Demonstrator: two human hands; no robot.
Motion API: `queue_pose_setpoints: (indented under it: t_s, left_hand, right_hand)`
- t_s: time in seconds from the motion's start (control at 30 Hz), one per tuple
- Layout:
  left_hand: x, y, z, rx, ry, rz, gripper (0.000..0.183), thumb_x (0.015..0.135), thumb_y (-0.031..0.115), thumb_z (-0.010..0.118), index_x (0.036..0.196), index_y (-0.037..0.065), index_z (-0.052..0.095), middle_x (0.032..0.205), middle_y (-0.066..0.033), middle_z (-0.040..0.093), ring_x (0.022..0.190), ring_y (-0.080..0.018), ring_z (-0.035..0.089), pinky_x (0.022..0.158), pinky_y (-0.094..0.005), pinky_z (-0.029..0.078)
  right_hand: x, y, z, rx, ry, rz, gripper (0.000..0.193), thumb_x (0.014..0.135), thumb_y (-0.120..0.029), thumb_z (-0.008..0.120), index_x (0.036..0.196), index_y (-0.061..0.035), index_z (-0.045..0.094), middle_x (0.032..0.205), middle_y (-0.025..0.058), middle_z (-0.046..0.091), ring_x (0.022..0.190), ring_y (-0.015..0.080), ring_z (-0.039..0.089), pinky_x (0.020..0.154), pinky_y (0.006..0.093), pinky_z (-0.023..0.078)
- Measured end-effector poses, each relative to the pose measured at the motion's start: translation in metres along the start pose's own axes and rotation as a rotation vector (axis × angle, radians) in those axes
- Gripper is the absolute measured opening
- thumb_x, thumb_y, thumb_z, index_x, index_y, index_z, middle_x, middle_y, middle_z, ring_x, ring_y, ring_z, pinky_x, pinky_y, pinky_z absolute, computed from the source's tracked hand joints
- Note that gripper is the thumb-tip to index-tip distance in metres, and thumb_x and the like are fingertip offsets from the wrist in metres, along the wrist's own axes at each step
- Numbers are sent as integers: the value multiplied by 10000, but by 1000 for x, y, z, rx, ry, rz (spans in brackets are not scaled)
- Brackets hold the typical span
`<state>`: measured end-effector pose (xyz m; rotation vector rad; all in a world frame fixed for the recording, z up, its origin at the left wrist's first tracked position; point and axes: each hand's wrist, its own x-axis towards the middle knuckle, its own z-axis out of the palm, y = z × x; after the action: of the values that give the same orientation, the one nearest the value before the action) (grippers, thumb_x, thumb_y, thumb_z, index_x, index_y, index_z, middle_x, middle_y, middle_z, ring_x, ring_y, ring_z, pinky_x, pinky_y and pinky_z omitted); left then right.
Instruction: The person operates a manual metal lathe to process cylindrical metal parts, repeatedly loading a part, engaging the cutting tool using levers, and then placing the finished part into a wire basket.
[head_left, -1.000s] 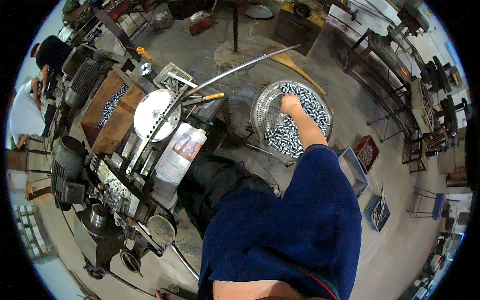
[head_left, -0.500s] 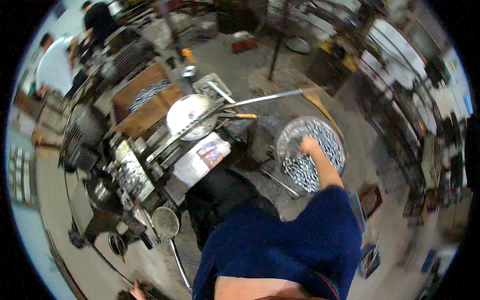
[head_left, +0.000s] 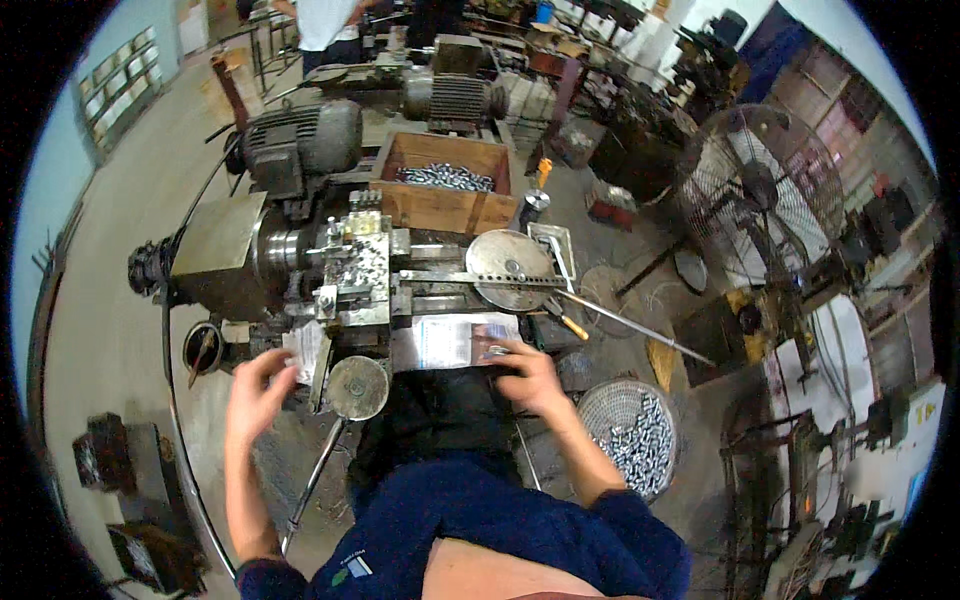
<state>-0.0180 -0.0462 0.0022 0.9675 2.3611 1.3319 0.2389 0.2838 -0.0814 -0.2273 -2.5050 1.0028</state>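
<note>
A worker's two bare hands frame the near side of a grimy metal machine (head_left: 357,262): the left hand (head_left: 262,385), slightly blurred, hangs beside a round, scuffed metal disc (head_left: 358,388), its fingers loosely bent and parted from the thumb, while the right hand (head_left: 530,380) arches over the right end of a creased, printed sheet (head_left: 440,341), its fingers curled beside a few small shiny bits; whether they grip any cannot be told. Short, glossy metal cylinders (head_left: 640,445) heap in the right part of a round, perforated metal basket (head_left: 598,408), to the near right of that hand. More metal pieces (head_left: 445,178) lie in a rough wooden box (head_left: 440,210) on the far side of the machine. A flat, dulled round plate (head_left: 510,255) lies at the machine's right end, crossed by a bar drilled with holes (head_left: 430,277); that bar and plate stand between the right hand and the wooden box. A long, slim rod (head_left: 650,335) slants out to the right, near a tool's smooth wooden handle (head_left: 572,325). A finned motor (head_left: 330,135) sits at far left, a wire-caged fan (head_left: 760,185) at far right, and a person in a white shirt (head_left: 322,25) stands beyond.
</note>
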Motion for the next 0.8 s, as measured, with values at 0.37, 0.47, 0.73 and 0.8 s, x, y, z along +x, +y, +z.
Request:
queue_pose_setpoints:
  t_s: [0.37,0.47,0.73,0.8]
  left_hand:
    - [24,23,54,-366,-111,27,284,842,220,615,741,-46,618,587,-49,581,531,-87,532,484,-246,420]
    - [24,19,48,-462,-104,-26,282,844,214,609,741,-49,617,596,-51,586,535,-89,540,485,-245,424]
    - [30,17,34,-408,-136,-31,240,826,196,622,747,-31,630,611,-19,589,550,-81,547,508,-237,441]
    - [30,12,33,-385,-118,-37,260,831,218,619,750,-29,635,603,-27,593,541,-82,551,497,-238,434]
  right_hand:
    - [115,-135,87,74,-164,-576,305,575,-186,624,823,-8,605,1040,182,518,881,338,504,760,403,454]
    - [120,-140,88,145,-118,-581,282,578,-200,622,792,-17,600,1008,177,528,837,325,507,735,406,456]
    - [138,-143,79,-54,-314,-642,306,577,-199,641,831,-31,616,1017,138,540,895,305,510,769,396,459]
    - [143,-146,81,-59,-332,-645,284,577,-190,636,813,-34,617,967,135,548,866,304,512,747,397,462]
